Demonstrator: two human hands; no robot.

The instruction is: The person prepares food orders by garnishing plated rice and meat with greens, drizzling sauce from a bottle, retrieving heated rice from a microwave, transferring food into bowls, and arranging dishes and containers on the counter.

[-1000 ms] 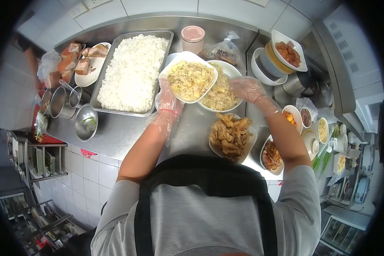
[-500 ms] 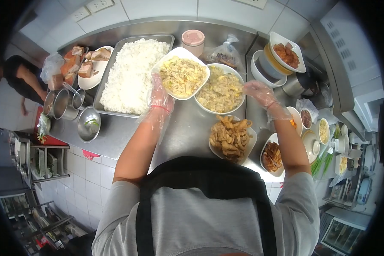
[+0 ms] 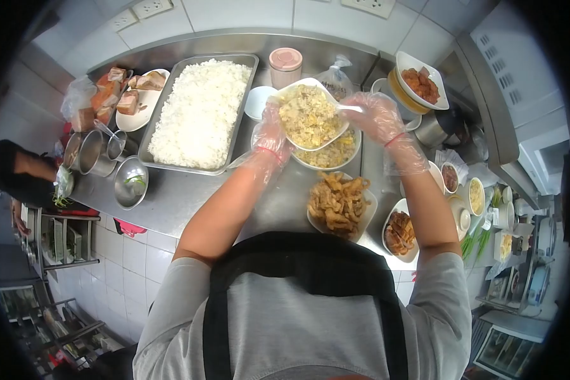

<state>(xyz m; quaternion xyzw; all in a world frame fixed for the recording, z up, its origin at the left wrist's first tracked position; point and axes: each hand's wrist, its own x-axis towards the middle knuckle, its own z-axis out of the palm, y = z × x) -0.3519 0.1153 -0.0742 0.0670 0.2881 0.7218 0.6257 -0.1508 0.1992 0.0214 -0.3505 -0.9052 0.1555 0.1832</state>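
Observation:
My left hand [image 3: 272,136], in a clear plastic glove, grips the left edge of a white square bowl [image 3: 308,115] of egg and rice mixture. The bowl is raised and overlaps a round white bowl [image 3: 335,154] with similar food. In my gloved right hand [image 3: 375,117] is a white spoon [image 3: 349,109], its end over the raised bowl's right rim. A small pale bowl [image 3: 258,103] sits left of the raised bowl. Nearer to me lies a white dish of fried pieces [image 3: 341,204].
A metal tray of white rice [image 3: 199,114] lies at the left, beside metal pots [image 3: 95,153] and a plate of meat [image 3: 136,101]. Stacked bowls [image 3: 420,85] and small food bowls stand at the right. Another person [image 3: 22,171] is at the far left.
The square bowl has moved right, over the round bowl, with my left hand. My right hand has come in beside it, and a white spoon now shows there. The other person has shifted at the left.

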